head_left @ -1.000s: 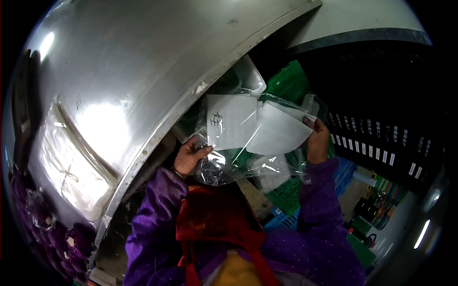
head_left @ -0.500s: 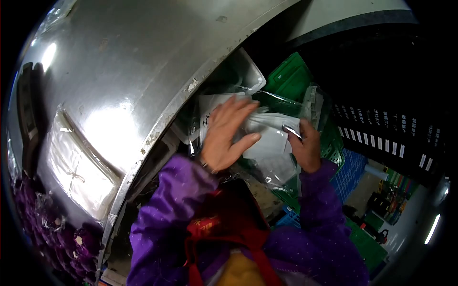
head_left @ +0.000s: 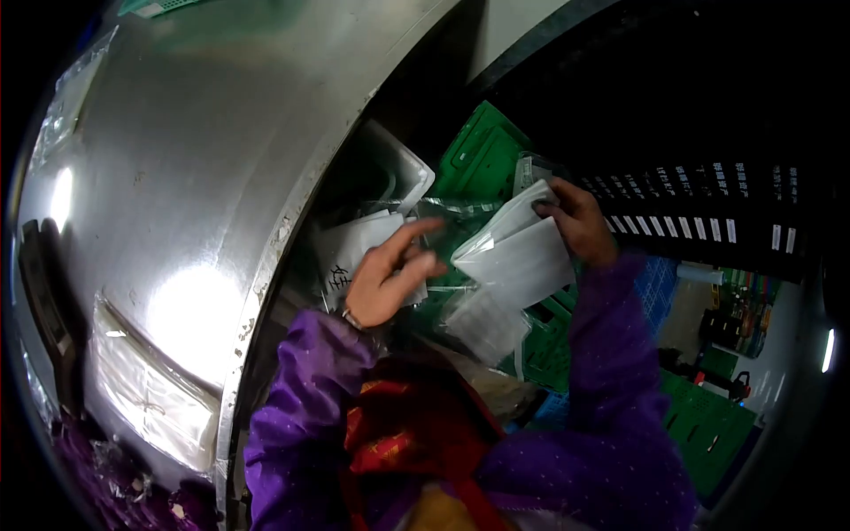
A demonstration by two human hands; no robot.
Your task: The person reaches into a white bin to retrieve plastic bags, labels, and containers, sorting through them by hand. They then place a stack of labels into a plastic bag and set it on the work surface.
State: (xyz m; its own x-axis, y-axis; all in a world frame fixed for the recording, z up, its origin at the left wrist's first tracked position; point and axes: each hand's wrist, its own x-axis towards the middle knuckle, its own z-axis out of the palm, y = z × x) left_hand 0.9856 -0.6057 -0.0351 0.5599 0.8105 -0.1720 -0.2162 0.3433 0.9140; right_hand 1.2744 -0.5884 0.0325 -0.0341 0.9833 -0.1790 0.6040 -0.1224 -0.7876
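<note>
My right hand [head_left: 580,221] pinches a stack of thin white sheets [head_left: 522,243] between thumb and fingers, at the centre right. Slightly blurred, my left hand [head_left: 390,276] has its fingers apart and hovers over a white packet [head_left: 361,241] with black writing on it. Clear plastic lies around and under the papers. Below the stack another whitish piece [head_left: 489,326] rests on the plastic. Green crates [head_left: 482,152] stand behind and beneath these things.
A metal table [head_left: 204,133] fills the left, with a tied bundle of clear bags [head_left: 150,389] and purple produce [head_left: 133,487] near its lower edge. A translucent container [head_left: 403,168] sits beside the table edge. Blue crate [head_left: 653,301] at right.
My right hand has lifted the sheets up, away from the plastic. My left hand has come off them and moved left and down. The view has turned slightly.
</note>
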